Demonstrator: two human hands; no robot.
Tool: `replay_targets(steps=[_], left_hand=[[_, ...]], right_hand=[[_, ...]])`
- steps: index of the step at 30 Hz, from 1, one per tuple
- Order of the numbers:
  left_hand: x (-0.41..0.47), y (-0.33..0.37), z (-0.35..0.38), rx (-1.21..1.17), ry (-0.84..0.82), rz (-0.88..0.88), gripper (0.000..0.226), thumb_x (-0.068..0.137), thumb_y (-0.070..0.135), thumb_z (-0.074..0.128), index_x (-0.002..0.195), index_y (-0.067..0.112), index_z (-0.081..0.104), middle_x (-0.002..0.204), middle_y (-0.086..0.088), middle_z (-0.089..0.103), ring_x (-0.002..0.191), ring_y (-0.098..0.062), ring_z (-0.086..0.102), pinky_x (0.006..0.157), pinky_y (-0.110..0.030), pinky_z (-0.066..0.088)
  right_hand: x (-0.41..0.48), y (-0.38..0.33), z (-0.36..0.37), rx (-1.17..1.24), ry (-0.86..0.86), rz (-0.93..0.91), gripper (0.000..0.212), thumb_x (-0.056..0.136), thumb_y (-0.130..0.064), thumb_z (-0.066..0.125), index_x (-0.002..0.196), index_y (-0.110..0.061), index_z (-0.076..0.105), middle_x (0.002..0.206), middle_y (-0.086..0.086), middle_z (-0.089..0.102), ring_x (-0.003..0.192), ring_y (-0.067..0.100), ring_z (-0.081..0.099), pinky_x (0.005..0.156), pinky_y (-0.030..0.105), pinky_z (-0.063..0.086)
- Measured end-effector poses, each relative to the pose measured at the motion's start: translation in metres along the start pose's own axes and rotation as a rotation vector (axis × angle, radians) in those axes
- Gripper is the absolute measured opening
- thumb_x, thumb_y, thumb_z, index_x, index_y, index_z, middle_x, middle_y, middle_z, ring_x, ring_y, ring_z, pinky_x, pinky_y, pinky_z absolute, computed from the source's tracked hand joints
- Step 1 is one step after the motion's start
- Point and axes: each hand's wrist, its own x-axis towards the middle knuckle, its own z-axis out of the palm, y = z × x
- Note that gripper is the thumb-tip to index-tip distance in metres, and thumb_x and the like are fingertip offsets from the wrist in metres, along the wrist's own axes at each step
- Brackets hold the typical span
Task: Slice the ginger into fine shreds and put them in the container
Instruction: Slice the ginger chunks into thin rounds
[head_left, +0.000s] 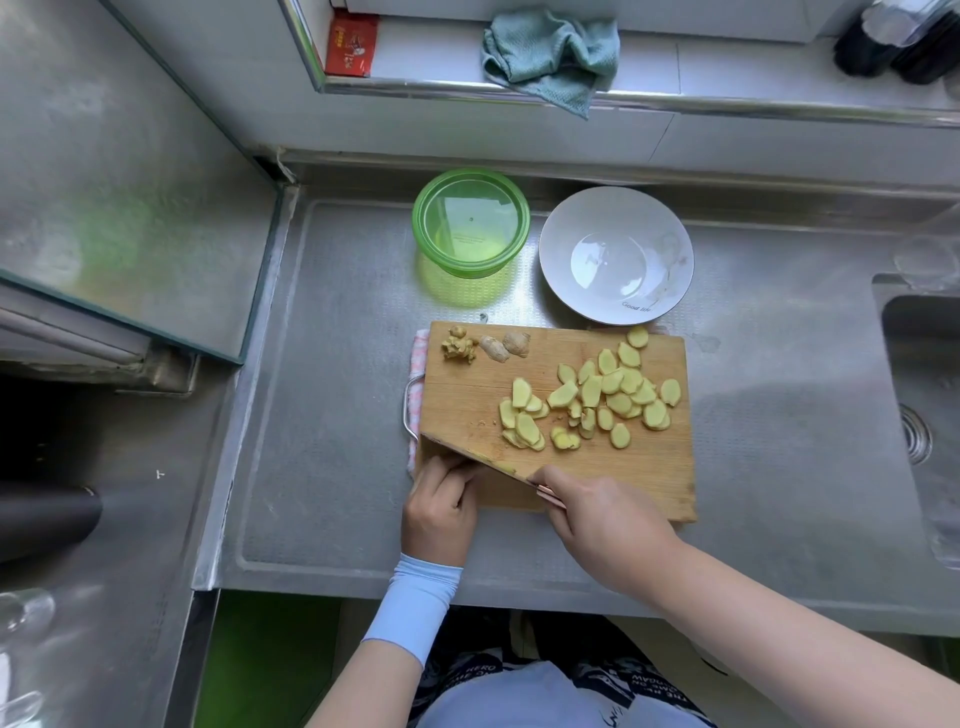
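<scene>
— So, where does the job stand?

— Partway, I'd judge. The ginger slices (597, 400) lie in a loose heap on the right half of the wooden cutting board (649, 478). They are flat, pale-yellow ovals, not yet shreds. The translucent green container (415, 218) stands just beyond the board's far edge, and I see nothing in it.

— And the hands?

— The right hand (597, 514) is wrapped round the handle of the knife (483, 461), whose broad blade slants across the board's near left corner. The left hand (439, 499) sits at the blade's tip with its fingers curled. Whether it pinches a last bit of ginger there, I cannot tell.

— What comes next?

— Likely gathering the slices into overlapping stacks and cutting them into thin strips. They look moist and slippery, so fingertips should stay tucked back.

— Anything else?

— Knobbly, brown-skinned trimmings (506, 345) sit at the far left corner, and a glossy white bowl (670, 260) stands beside the container.
</scene>
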Motion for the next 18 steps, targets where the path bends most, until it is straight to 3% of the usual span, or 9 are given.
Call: replay_targets(steps=[4,9,13,18], left_hand=[[-0.001,0.001,-0.002,-0.017,-0.004,0.006,0.017,0.079,-0.008,0.073,0.090,0.004,0.077,0.092,-0.008,0.067,0.086,-0.022,0.065,0.080,-0.028,0.054],[-0.002,-0.002,0.000,-0.003,0.011,-0.004,0.014,0.083,-0.006,0.070,0.090,0.003,0.077,0.098,-0.002,0.063,0.088,-0.020,0.062,0.088,-0.017,0.047],[-0.004,-0.007,0.003,-0.006,0.047,0.036,0.011,0.096,0.009,0.059,0.094,0.009,0.069,0.097,-0.005,0.062,0.089,-0.022,0.061,0.088,-0.021,0.048],[-0.005,-0.006,0.004,-0.024,0.053,0.035,0.011,0.099,0.011,0.057,0.096,0.010,0.067,0.093,-0.011,0.066,0.088,-0.023,0.061,0.088,-0.021,0.047]], right_hand=[[-0.002,0.002,-0.001,0.021,0.020,-0.014,0.020,0.105,-0.035,0.037,0.123,-0.034,0.046,0.082,-0.001,0.065,0.070,0.028,0.058,0.059,0.038,0.047],[-0.010,0.004,0.002,0.038,0.113,-0.085,0.021,0.104,-0.036,0.041,0.123,-0.035,0.050,0.075,-0.010,0.060,0.062,0.018,0.052,0.051,0.035,0.034],[-0.023,0.011,0.003,0.058,0.145,-0.093,0.022,0.103,-0.037,0.046,0.123,-0.036,0.052,0.076,-0.012,0.065,0.062,0.017,0.056,0.051,0.033,0.034],[-0.030,0.012,0.001,0.057,0.137,-0.068,0.025,0.104,-0.040,0.040,0.127,-0.038,0.050,0.077,-0.013,0.062,0.066,0.018,0.054,0.056,0.032,0.031]])
